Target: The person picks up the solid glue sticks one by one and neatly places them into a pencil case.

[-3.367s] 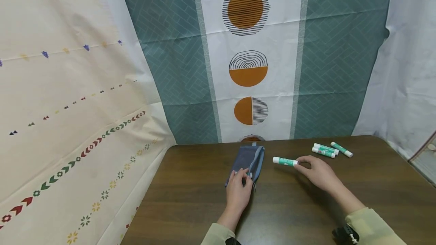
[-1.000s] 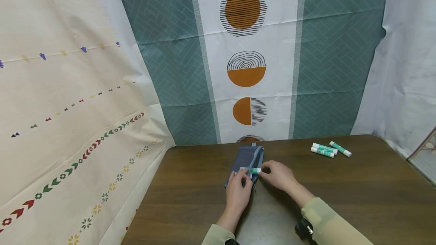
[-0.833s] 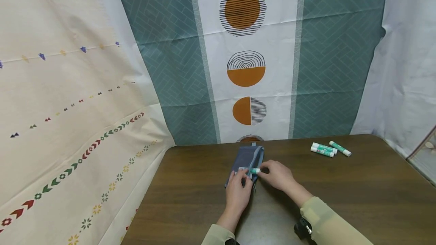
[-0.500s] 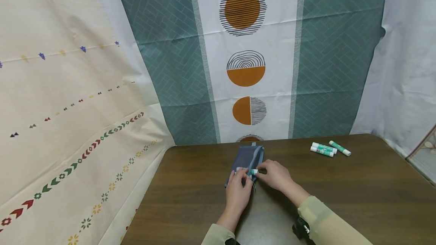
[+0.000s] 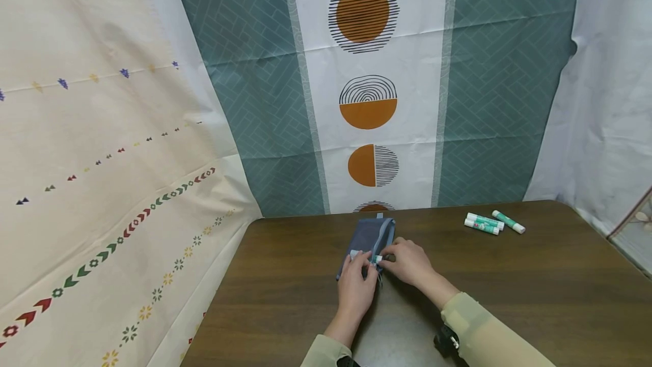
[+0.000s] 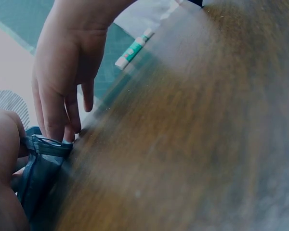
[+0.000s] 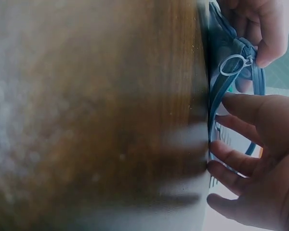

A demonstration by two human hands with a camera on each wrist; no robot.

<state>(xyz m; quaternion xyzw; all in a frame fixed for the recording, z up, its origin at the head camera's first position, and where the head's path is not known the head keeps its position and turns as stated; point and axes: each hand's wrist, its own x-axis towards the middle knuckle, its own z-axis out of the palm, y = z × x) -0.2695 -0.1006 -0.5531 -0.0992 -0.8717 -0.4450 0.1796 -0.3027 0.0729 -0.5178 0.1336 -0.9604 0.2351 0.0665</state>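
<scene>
A blue zippered mesh pouch (image 5: 363,234) lies on the table. My left hand (image 5: 355,287) grips the near part of its opening; in the right wrist view that hand's thumb and fingers (image 7: 272,36) pinch the rim beside the zipper's ring pull (image 7: 231,65). My right hand (image 5: 410,264) pinches the end of a green-and-white glue stick (image 5: 377,259), most of it inside the pouch. From the left wrist view, the right fingers (image 6: 54,115) point down into the pouch mouth (image 6: 48,144), hiding the stick.
Several more glue sticks (image 5: 482,224) lie at the back right of the brown wooden table (image 5: 458,310). Patterned cloth (image 5: 387,129) hangs right behind the table's back edge, and a cream cloth (image 5: 127,186) hangs at the left.
My right hand has brought the glue stick leftward from the right side to the pouch and slid it in through the opening. The left hand has stayed on the pouch.
</scene>
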